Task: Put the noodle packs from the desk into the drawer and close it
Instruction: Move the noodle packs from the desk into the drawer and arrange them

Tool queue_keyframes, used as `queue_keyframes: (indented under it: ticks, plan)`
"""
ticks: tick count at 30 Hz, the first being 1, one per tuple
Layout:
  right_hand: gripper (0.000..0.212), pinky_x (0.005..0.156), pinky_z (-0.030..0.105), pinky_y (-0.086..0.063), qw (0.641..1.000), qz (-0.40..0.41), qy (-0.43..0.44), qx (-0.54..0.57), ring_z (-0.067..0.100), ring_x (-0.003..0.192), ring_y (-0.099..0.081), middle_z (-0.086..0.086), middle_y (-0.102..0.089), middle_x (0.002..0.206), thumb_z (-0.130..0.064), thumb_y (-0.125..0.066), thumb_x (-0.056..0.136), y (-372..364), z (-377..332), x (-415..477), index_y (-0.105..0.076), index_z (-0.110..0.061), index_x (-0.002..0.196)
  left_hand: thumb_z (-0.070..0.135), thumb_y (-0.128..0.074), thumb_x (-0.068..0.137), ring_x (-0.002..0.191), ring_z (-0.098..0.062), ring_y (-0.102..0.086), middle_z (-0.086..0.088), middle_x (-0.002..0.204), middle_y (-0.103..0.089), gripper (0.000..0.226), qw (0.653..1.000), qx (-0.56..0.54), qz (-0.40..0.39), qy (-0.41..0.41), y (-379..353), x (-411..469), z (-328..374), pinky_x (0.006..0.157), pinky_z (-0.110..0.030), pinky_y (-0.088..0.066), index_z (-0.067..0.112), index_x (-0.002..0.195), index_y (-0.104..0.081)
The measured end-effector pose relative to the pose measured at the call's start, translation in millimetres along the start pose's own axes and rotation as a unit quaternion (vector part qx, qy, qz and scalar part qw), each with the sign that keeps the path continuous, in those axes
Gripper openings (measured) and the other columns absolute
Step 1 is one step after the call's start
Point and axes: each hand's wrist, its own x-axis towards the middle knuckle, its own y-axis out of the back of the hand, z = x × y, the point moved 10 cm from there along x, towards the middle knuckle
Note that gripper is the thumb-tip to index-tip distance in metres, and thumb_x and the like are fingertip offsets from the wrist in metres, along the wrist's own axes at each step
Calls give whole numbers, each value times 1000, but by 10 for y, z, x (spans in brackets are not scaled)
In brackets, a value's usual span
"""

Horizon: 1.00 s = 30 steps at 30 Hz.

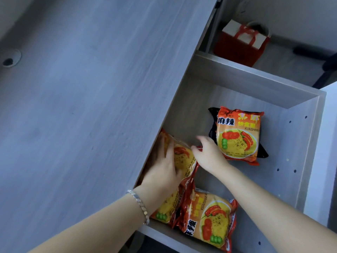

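Note:
The grey drawer (255, 83) stands pulled out beside the desk top (87, 92). Inside it lie several orange noodle packs. One pack (238, 136) lies flat at the middle right, on top of a black pack (212, 134). Another pack (211, 220) lies at the near end, with one more pack (167, 207) beside it under my left wrist. My left hand (162, 165) presses flat on a tilted pack (184, 159) at the drawer's left wall. My right hand (209, 152) pinches that pack's far edge.
A red and white gift bag (240, 42) sits on the floor beyond the drawer. A round cable hole (11, 59) is in the desk top at far left. The drawer's right wall (291, 152) shows small holes.

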Motion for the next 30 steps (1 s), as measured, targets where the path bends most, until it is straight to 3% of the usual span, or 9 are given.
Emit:
queue_keyframes:
  ticks: [3,6,11,16,19,21,23,26,30]
  plan:
    - [56,108,43,-36,995,-13,-92,-38,35,129,-41,17,-41,142,-40,-43,91,-106,228,-28,-35,-14,140,32,-61,86,145,-22,17,2,155,29,96,996,71,-50,-1,-32,214,-52,119,-35,-9,25,150,11]
    - [49,101,34,-37,993,-2,-99,68,29,126,-47,12,-51,137,-37,-44,93,-122,196,-41,-44,-11,134,39,-62,81,144,-21,22,1,159,17,97,982,157,-90,-44,-76,397,70,117,-41,10,26,151,4]
    - [48,91,27,-31,952,24,-112,285,14,110,-42,0,-47,124,-19,-44,91,-130,210,-47,-35,-19,139,31,-55,82,146,-29,-5,-6,156,-18,80,959,253,-116,-53,-96,541,249,117,-44,6,22,149,-14]
    - [60,97,38,-46,946,-83,-151,274,22,110,-52,8,-52,123,-9,-46,87,-330,315,-105,-27,-18,143,29,-53,83,138,-37,-13,-7,148,-24,66,955,260,-143,-4,-105,557,137,117,-48,-11,31,144,-28]
    - [50,90,34,-50,982,-52,-72,169,24,99,-61,6,-64,104,-7,-48,87,-112,152,-104,-39,-13,136,26,-50,84,139,-38,-7,-8,149,-18,55,963,227,-140,36,-72,579,37,117,-47,-14,30,138,-39]
    - [43,89,28,-43,991,116,4,71,25,108,-57,9,-62,118,-11,-54,86,387,2,-119,-48,-12,129,27,-47,84,140,-36,-6,-6,150,-16,51,971,193,-129,49,-68,601,14,117,-45,-12,26,135,-43]
    - [62,101,37,-35,965,258,7,-40,32,125,-43,15,-48,136,-27,-64,80,813,-16,-186,-39,-13,135,36,-46,85,142,-34,-7,-4,152,-18,53,975,172,-131,42,-98,615,17,117,-45,-11,22,136,-41]
    - [112,106,48,-28,954,221,-146,-141,40,130,-28,24,-26,144,-56,-71,64,940,359,-85,-6,-17,146,55,-44,84,143,-33,-6,-2,154,-18,68,973,179,-143,26,-140,614,14,117,-46,-13,19,141,-36]
    - [119,103,46,-31,954,206,-170,-132,40,123,-35,26,-36,134,-53,-76,61,997,541,-8,0,-22,147,71,-44,79,145,-35,2,-1,156,-15,84,972,186,-142,27,-135,560,12,117,-47,-9,23,146,-29]
